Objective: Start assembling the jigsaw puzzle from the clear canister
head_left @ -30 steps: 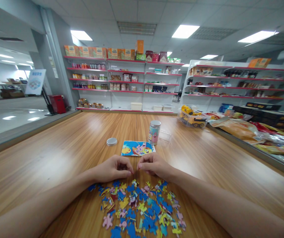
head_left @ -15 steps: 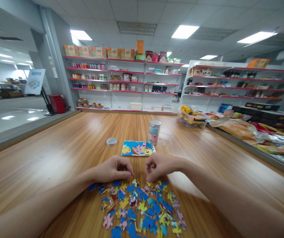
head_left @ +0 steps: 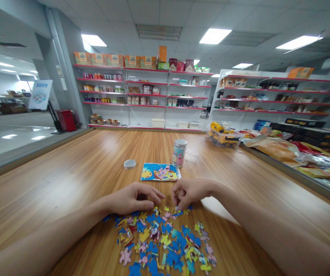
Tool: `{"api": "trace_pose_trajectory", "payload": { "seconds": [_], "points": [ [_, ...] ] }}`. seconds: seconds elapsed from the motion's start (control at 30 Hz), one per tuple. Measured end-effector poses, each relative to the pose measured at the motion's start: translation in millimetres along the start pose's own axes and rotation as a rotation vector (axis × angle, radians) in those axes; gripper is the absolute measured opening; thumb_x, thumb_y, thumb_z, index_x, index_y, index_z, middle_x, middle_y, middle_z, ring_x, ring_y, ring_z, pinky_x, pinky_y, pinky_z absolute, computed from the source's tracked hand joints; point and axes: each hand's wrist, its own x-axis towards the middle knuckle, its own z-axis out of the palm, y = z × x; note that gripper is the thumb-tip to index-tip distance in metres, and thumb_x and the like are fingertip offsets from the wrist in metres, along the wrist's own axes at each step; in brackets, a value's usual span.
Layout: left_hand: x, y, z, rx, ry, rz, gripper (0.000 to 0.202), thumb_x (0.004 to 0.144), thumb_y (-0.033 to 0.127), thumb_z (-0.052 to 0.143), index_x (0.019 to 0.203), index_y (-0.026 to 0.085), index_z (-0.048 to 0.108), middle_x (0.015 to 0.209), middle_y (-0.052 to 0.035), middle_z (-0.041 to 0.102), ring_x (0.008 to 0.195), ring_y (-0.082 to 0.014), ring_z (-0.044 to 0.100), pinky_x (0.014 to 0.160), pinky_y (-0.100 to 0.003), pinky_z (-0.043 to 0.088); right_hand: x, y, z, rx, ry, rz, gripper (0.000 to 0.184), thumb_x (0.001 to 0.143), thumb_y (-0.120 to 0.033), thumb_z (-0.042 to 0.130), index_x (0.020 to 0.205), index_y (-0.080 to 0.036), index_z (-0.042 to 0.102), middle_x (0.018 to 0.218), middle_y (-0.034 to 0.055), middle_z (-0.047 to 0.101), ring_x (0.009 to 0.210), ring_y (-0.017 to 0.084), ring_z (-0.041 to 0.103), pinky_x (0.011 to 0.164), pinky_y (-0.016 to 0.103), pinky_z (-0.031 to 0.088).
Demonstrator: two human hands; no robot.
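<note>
Loose jigsaw puzzle pieces [head_left: 153, 229], mostly blue, yellow and pink, lie spread on the wooden table before me. My left hand [head_left: 134, 198] hovers at the pile's far left edge, fingers stretched to the right and thumb apart, with nothing in it. My right hand [head_left: 190, 191] is at the far edge of the pile, its fingers curled and its thumb tip down on a small puzzle piece [head_left: 177, 208]. Just beyond both hands lies a picture sheet [head_left: 159, 172] with cartoon figures on a blue ground.
A cartoon-printed can [head_left: 179, 153] with a silver top stands behind the sheet's right end. A loose silver lid [head_left: 129, 164] lies to the left. Farther right are a clear bin [head_left: 224, 138] of yellow toy vehicles and bagged snacks [head_left: 286, 151]. Stocked shelves [head_left: 146, 96] line the back.
My left fingers have uncurled and reached rightward. My right hand has shifted slightly right, and several pieces beneath it have moved toward the far edge, leaving bare wood in the pile's upper right.
</note>
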Motion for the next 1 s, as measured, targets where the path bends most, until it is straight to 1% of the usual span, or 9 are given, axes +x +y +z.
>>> {"api": "trace_pose_trajectory", "payload": {
  "seconds": [0.17, 0.3, 0.47, 0.53, 0.67, 0.73, 0.83, 0.9, 1.0],
  "points": [
    [3, 13, 9.5, 0.157, -0.109, 0.073, 0.03, 0.093, 0.024, 0.058, 0.122, 0.022, 0.066, 0.127, -0.0091, 0.063, 0.118, -0.0215, 0.058, 0.101, -0.033, 0.045, 2, 3, 2, 0.065, 0.04, 0.031, 0.021, 0.064, -0.024, 0.076, 0.078, -0.013, 0.065, 0.047, -0.0099, 0.046, 0.041, 0.004, 0.034, 0.039, 0.016, 0.024],
    [4, 18, 13.1, 0.212, -0.132, 0.089, 0.029, 0.093, 0.024, 0.059, 0.12, 0.024, 0.067, 0.124, -0.0061, 0.065, 0.115, -0.0209, 0.061, 0.099, -0.03, 0.046, 3, 2, 3, 0.079, 0.086, 0.065, 0.022, 0.064, -0.027, 0.076, 0.079, -0.014, 0.065, 0.048, -0.0086, 0.049, 0.041, 0.004, 0.037, 0.038, 0.016, 0.025],
    [4, 14, 12.2, 0.127, -0.144, 0.086, 0.025, 0.093, 0.023, 0.057, 0.114, 0.02, 0.071, 0.116, -0.0085, 0.069, 0.109, -0.0206, 0.064, 0.096, -0.03, 0.049, 4, -5, 9, 0.082, 0.178, 0.119, 0.018, 0.067, -0.027, 0.073, 0.074, -0.015, 0.062, 0.049, -0.0074, 0.051, 0.039, 0.005, 0.038, 0.036, 0.016, 0.027],
    [4, 11, 12.6, 0.088, -0.115, 0.071, 0.024, 0.094, 0.025, 0.056, 0.109, 0.017, 0.072, 0.113, -0.01, 0.07, 0.104, -0.0201, 0.066, 0.092, -0.03, 0.051, 5, -6, 11, 0.068, 0.213, 0.116, 0.018, 0.067, -0.027, 0.073, 0.073, -0.015, 0.061, 0.05, -0.0069, 0.052, 0.04, 0.005, 0.039, 0.037, 0.016, 0.028],
    [4, 7, 14.4, 0.088, 0.028, 0.09, 0.024, 0.095, 0.025, 0.054, 0.107, 0.015, 0.072, 0.113, -0.0121, 0.069, 0.103, -0.02, 0.065, 0.091, -0.03, 0.051, 10, 0, 13, 0.015, 0.267, 0.084, 0.017, 0.07, -0.029, 0.071, 0.073, -0.015, 0.061, 0.053, -0.0051, 0.054, 0.043, 0.006, 0.043, 0.037, 0.016, 0.03],
    [4, 7, 15.1, 0.154, 0.036, 0.109, 0.025, 0.096, 0.025, 0.052, 0.111, 0.017, 0.071, 0.121, -0.0114, 0.066, 0.111, -0.0209, 0.062, 0.097, -0.032, 0.048, 11, 2, 13, 0.011, 0.27, 0.081, 0.016, 0.069, -0.027, 0.07, 0.074, -0.015, 0.061, 0.054, -0.0048, 0.055, 0.044, 0.006, 0.044, 0.038, 0.016, 0.03],
    [3, 11, 15.7, 0.285, -0.03, 0.113, 0.028, 0.096, 0.025, 0.052, 0.121, 0.022, 0.066, 0.129, -0.0077, 0.062, 0.118, -0.0207, 0.058, 0.101, -0.033, 0.045, 9, 2, 11, 0.029, 0.234, 0.078, 0.018, 0.067, -0.026, 0.071, 0.078, -0.015, 0.062, 0.055, -0.0054, 0.056, 0.043, 0.006, 0.044, 0.038, 0.016, 0.031],
    [3, 14, 15.9, 0.349, -0.064, 0.114, 0.031, 0.096, 0.026, 0.053, 0.125, 0.024, 0.063, 0.13, -0.0057, 0.061, 0.117, -0.02, 0.059, 0.101, -0.031, 0.045, 8, 1, 10, 0.026, 0.209, 0.069, 0.02, 0.066, -0.025, 0.073, 0.079, -0.015, 0.062, 0.054, -0.0064, 0.056, 0.042, 0.006, 0.043, 0.038, 0.016, 0.032],
    [3, 14, 16.0, 0.387, -0.06, 0.128, 0.03, 0.096, 0.027, 0.052, 0.123, 0.024, 0.064, 0.128, -0.0061, 0.063, 0.115, -0.0199, 0.06, 0.099, -0.031, 0.046, 5, 0, 7, 0.013, 0.165, 0.043, 0.024, 0.064, -0.025, 0.077, 0.08, -0.015, 0.062, 0.053, -0.0074, 0.055, 0.042, 0.005, 0.042, 0.039, 0.015, 0.03]
  ]
}}
